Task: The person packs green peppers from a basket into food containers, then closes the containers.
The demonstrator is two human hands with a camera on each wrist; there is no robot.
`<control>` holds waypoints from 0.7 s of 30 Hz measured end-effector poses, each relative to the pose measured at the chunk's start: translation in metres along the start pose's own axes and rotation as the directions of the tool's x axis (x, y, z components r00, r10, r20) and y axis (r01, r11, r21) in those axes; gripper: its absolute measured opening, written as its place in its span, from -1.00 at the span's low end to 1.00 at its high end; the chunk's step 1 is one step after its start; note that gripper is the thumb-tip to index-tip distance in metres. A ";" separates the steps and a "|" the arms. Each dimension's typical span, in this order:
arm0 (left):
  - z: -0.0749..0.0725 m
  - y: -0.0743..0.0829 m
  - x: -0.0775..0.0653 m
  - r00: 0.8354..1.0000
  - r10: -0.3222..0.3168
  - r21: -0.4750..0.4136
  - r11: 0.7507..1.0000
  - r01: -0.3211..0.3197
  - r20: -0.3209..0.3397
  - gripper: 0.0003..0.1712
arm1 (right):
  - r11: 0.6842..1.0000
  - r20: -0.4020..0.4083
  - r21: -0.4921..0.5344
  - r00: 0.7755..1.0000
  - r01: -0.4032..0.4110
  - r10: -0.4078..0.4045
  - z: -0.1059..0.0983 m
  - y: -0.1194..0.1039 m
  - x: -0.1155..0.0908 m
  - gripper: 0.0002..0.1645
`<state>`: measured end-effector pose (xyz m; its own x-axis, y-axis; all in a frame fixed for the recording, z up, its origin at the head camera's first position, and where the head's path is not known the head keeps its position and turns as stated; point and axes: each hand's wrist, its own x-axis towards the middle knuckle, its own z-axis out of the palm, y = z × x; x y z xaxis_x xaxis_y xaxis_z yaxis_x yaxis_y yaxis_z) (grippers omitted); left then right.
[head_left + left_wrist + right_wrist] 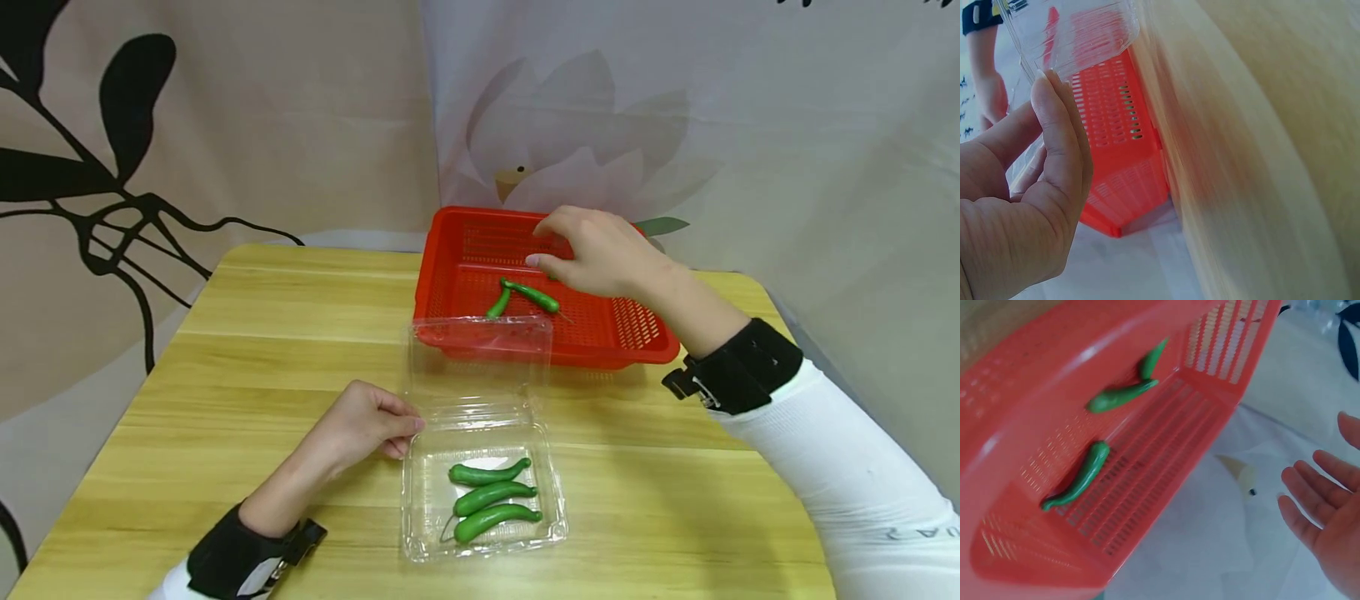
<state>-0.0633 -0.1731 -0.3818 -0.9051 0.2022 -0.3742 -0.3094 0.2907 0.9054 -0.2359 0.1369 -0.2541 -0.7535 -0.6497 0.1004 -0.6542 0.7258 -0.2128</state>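
Hands work apart on the wooden tabletop [315,325]: the left hand [367,425] pinches the left edge of a clear plastic container [427,504] near its hinge, while the right hand [600,250] hovers over a red basket [592,325], fingers loosely bent and thumb apart, holding nothing. The container stands open, its long axis running away from the person, with the lid [457,379] folded back toward the basket and overlapping the basket's near side in the head view; whether they touch cannot be told. Inside the container's near half lie three green peppers, a far pepper [487,475], a middle pepper [491,498] and a near pepper [495,522], side by side and roughly parallel, long axes mostly left to right, each right end slanting slightly away from the person. Three more lie in the basket. One longer pepper [536,297] points its thin tail right and toward the person; its left end meets a shorter-looking pepper [498,302] slanting near-left, partly seen through the lid. In the right wrist view, a separate pepper [1079,478] lies apart from that pair, gently curved.
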 end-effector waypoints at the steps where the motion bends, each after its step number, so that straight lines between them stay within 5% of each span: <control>1: 0.000 0.000 0.000 1.000 -0.001 0.001 1.000 0.001 0.000 -0.86 | 1.000 0.013 0.000 1.000 -0.014 0.014 -0.001 0.003 0.003 -0.47; 9: -0.001 -0.002 0.000 1.000 -0.008 -0.015 1.000 0.008 0.006 -0.85 | 0.996 0.128 -0.056 0.989 -0.068 0.075 0.000 0.027 0.031 -0.50; 15: 0.001 0.000 -0.002 1.000 -0.019 -0.020 1.000 0.019 0.006 -0.85 | 0.981 0.256 -0.123 0.950 -0.150 0.177 0.004 0.045 0.045 -0.49; 21: 0.002 0.002 -0.004 0.999 -0.034 -0.024 0.999 0.034 0.003 -0.85 | 0.965 0.294 -0.194 0.928 -0.175 0.227 0.014 0.058 0.053 -0.54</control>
<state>-0.0600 -0.1719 -0.3791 -0.8933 0.1948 -0.4051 -0.3467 0.2748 0.8968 -0.3127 0.1415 -0.2752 -0.8290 -0.5047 -0.2409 -0.5123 0.8581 -0.0347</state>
